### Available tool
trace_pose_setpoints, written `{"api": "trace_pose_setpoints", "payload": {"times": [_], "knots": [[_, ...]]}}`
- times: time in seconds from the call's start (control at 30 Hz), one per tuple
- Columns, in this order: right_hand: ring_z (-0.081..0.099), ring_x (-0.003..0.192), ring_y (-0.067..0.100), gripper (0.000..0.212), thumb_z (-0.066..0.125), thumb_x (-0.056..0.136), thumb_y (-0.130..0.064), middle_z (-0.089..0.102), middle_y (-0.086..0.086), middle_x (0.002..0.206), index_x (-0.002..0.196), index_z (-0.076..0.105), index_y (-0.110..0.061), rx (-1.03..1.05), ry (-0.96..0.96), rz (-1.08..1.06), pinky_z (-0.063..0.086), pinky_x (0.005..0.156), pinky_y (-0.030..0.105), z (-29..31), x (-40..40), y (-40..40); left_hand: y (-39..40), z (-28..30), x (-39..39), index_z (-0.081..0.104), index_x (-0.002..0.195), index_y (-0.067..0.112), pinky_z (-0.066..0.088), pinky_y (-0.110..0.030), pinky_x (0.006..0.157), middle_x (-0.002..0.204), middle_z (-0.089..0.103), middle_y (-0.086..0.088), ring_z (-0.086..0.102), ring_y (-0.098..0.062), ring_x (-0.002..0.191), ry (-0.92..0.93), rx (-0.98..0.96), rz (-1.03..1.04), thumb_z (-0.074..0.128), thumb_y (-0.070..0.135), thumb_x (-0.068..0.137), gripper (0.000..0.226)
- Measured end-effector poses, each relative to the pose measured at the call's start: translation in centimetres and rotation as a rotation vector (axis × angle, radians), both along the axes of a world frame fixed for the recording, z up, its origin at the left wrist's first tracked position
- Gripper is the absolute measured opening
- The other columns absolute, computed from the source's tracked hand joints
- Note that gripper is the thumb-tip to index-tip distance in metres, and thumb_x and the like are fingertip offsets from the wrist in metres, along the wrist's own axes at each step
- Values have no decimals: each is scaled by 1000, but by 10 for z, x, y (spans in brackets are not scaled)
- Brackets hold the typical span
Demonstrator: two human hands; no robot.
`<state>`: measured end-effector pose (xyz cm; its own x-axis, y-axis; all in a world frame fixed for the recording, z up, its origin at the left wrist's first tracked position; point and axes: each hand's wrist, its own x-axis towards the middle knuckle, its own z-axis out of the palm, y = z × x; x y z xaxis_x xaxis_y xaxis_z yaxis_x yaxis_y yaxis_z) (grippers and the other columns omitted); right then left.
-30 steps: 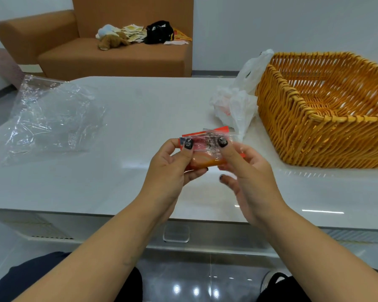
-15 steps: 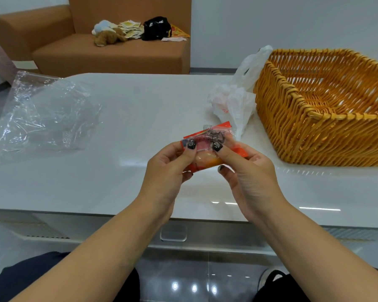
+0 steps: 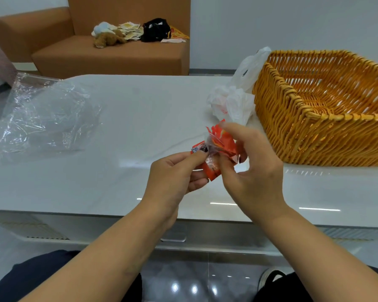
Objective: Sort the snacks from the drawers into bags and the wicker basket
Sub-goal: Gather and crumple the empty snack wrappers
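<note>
Both hands hold one red snack packet above the desk: left hand pinches its left end, right hand its top. Step: choosing a destination. Next: carry it to the basket at 2 o'clock or the clear bag at 10 o'clock.

I can't read any text from here: the orange snack packet and the white plastic bag perhaps carry print, too blurred.

**A living room at home**

A brown sofa at 11 o'clock carries a stuffed toy, papers and a black bag. A low white bench stands on a glossy tiled floor.
</note>
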<state>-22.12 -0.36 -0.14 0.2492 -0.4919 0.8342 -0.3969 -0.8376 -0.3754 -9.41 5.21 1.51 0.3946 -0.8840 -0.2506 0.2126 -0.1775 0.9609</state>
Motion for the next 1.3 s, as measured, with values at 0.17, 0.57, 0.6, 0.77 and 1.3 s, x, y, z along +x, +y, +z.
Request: {"api": "trace_pose_setpoints", "payload": {"times": [0.17,0.57,0.6,0.77,1.3], "knots": [[65,89,18,62,74,80,-14,69,9,100,130,37,-16,-24,20,2,49,83,17,1,0,-2,4,5,2,71,110,10,59,-34,83,100,75,-11,75,-23,86,45,1,-53,58,30,96,28],[53,82,15,41,64,85,-2,68,8,87,122,49,-11,-173,117,12,44,74,29,-15,19,9,11,5,14,76,92,6,61,-32,75,86,77,-8,75,-24,81,-19,-59,19,71,43,65,46],[54,84,15,43,63,83,-2,68,7,90,122,48,-13,-117,112,31,44,76,28,-16,19,9,11,4,14,76,94,7,61,-33,77,88,77,-8,75,-22,81,-35,-55,22,71,44,64,48],[59,101,12,46,66,75,-16,63,-2,109,120,53,-15,300,-2,233,44,87,14,-8,16,13,8,1,15,76,96,8,61,-27,70,89,77,-7,75,-18,80,-35,-64,69,71,33,80,30],[71,89,15,21,72,83,-16,74,0,96,104,70,-14,1067,-458,296,57,85,32,22,18,27,10,18,13,67,101,24,52,-12,80,95,75,5,70,1,86,-201,-248,143,70,28,86,16]]}}
